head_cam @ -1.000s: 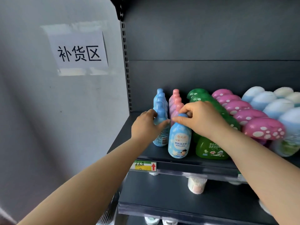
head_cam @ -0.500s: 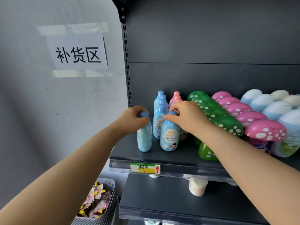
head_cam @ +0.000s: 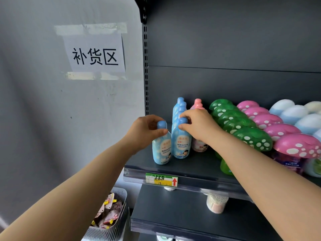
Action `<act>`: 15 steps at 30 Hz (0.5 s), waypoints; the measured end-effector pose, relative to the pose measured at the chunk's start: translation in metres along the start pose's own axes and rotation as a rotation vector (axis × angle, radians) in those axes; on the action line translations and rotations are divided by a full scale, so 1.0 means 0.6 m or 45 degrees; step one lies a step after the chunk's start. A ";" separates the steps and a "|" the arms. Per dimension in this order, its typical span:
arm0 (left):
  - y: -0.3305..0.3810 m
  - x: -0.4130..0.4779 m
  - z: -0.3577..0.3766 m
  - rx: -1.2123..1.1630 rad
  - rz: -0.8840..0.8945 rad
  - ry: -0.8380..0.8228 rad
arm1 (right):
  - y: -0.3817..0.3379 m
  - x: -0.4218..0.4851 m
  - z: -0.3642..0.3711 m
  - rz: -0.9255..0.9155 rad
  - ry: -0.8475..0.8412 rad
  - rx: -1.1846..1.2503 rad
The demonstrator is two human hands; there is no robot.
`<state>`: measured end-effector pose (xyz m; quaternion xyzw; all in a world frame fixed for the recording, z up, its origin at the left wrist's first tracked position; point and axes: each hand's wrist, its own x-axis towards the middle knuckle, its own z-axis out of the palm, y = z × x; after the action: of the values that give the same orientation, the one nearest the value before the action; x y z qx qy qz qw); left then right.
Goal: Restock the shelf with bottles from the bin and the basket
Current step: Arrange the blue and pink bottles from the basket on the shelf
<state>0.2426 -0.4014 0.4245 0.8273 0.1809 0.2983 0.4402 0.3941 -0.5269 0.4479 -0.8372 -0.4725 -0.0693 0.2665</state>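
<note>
I have a bottle in each hand, both standing on the dark shelf (head_cam: 194,168) near the middle of the frame. My left hand (head_cam: 144,132) is closed round the neck of the outer blue bottle (head_cam: 161,146), thumb across the front just under the cap, so I can set it down upright with its label facing out. My right hand (head_cam: 199,126) pinches the cap of the front blue bottle (head_cam: 181,145), which heads the row of blue bottles running to the back; holding it by the top lets me nudge it into line without tipping it. The two bottles stand just beside each other, each directly under its hand. To the right stand a pink bottle (head_cam: 198,105) and rows of mushroom-capped bottles (head_cam: 251,138). At the lower left of the frame sits the basket (head_cam: 119,192), holding packets as far as I can tell, not bottles.
</note>
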 end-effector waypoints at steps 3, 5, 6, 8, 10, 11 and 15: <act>0.007 -0.003 0.006 -0.049 0.027 -0.070 | 0.000 -0.002 -0.003 -0.021 0.004 0.030; 0.016 -0.005 0.014 -0.063 0.041 -0.123 | 0.003 -0.006 -0.009 -0.018 -0.003 0.070; 0.020 -0.005 0.018 -0.082 0.048 -0.149 | 0.003 -0.011 -0.015 -0.001 -0.006 0.110; 0.028 -0.004 0.025 -0.141 0.061 -0.210 | 0.008 -0.021 -0.030 0.016 0.034 0.172; 0.034 -0.002 0.035 -0.203 0.072 -0.260 | 0.013 -0.034 -0.041 0.002 0.084 0.181; 0.036 -0.001 0.041 -0.226 0.073 -0.281 | 0.015 -0.041 -0.044 -0.002 0.099 0.183; 0.041 -0.004 0.069 -0.184 0.121 -0.299 | 0.022 -0.062 -0.044 0.032 0.094 0.189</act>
<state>0.2685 -0.4419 0.4260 0.8302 0.0670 0.2323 0.5023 0.3884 -0.5738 0.4519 -0.8178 -0.4558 -0.0615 0.3460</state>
